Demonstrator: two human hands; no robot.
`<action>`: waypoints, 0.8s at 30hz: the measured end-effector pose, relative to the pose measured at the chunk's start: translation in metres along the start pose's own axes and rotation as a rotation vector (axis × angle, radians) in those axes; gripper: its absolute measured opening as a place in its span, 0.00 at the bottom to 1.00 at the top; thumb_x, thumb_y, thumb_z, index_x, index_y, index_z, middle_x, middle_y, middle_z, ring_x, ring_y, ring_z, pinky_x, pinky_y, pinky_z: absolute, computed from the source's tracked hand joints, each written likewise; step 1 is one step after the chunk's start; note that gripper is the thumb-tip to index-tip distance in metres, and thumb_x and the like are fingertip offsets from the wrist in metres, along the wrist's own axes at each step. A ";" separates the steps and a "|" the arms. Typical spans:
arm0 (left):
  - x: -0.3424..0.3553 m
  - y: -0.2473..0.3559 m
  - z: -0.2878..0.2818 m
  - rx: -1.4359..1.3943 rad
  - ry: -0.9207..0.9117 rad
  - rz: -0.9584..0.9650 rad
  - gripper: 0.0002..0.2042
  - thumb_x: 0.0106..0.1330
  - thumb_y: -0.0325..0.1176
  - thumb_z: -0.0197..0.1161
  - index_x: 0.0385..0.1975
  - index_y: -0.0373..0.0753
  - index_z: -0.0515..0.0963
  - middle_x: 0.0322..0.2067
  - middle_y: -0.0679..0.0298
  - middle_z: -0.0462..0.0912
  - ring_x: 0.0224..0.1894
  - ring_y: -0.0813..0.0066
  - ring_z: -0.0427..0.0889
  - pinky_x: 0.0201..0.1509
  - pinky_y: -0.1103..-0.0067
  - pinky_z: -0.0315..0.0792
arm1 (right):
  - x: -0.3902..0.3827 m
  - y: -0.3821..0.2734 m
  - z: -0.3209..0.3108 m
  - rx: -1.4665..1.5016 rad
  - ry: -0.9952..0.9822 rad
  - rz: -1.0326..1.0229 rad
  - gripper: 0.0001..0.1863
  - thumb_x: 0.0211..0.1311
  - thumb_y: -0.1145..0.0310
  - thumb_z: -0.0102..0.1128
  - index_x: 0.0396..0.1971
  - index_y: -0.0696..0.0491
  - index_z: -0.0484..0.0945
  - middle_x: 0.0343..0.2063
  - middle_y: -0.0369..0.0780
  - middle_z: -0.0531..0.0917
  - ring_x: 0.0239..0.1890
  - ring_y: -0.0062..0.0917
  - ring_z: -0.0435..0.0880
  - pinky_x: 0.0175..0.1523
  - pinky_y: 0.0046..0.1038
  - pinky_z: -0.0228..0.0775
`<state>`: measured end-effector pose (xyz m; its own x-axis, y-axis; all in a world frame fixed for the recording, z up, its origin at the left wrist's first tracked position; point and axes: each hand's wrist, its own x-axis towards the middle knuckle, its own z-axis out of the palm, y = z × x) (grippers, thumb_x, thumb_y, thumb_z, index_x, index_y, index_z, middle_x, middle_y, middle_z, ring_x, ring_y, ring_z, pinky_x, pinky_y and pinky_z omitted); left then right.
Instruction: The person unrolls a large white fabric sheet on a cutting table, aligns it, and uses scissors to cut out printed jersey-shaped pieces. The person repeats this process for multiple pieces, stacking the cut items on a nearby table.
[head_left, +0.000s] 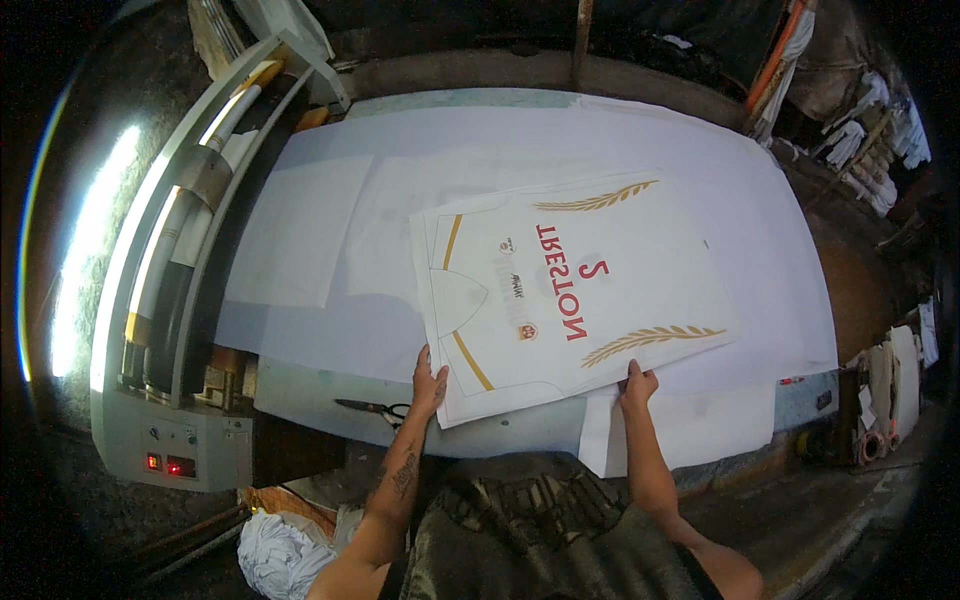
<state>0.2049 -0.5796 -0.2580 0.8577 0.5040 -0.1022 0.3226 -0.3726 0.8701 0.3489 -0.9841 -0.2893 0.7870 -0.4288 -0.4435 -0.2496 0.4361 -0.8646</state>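
Observation:
A white printed sheet (640, 280) with a mirrored jersey design, red lettering and gold leaf sprays, lies tilted in front of me. It looks like a stack of more than one layer. My left hand (430, 382) grips its near left corner, thumb on top. Farther right, my right hand (637, 386) pinches the near edge below a gold spray. The fingers under the sheet are hidden. Beneath it, a large white sheet (770, 230) covers most of the table. Near my left forearm lies a pair of black scissors (372, 406).
A grey roller heat press (165, 440) with lit displays stands along the table's left end. The table's pale blue surface (330, 390) shows at the near edge. White cloth (280, 555) is bundled at the lower left. Paper rolls (890, 385) stand at the right; cloths hang at the far right.

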 end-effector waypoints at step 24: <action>0.082 -0.041 -0.049 -0.472 -0.330 -0.094 0.36 0.62 0.18 0.55 0.67 0.46 0.44 0.52 0.48 0.71 0.53 0.65 0.72 0.55 0.76 0.70 | -0.059 0.032 0.010 -0.029 0.183 0.024 0.09 0.59 0.75 0.60 0.39 0.59 0.75 0.28 0.38 0.79 0.19 0.21 0.74 0.18 0.23 0.63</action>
<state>0.2423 -0.4855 -0.2782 0.9377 0.2208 -0.2684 0.2550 0.0876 0.9630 0.2998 -0.9370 -0.2888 0.6652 -0.5566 -0.4976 -0.2853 0.4264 -0.8583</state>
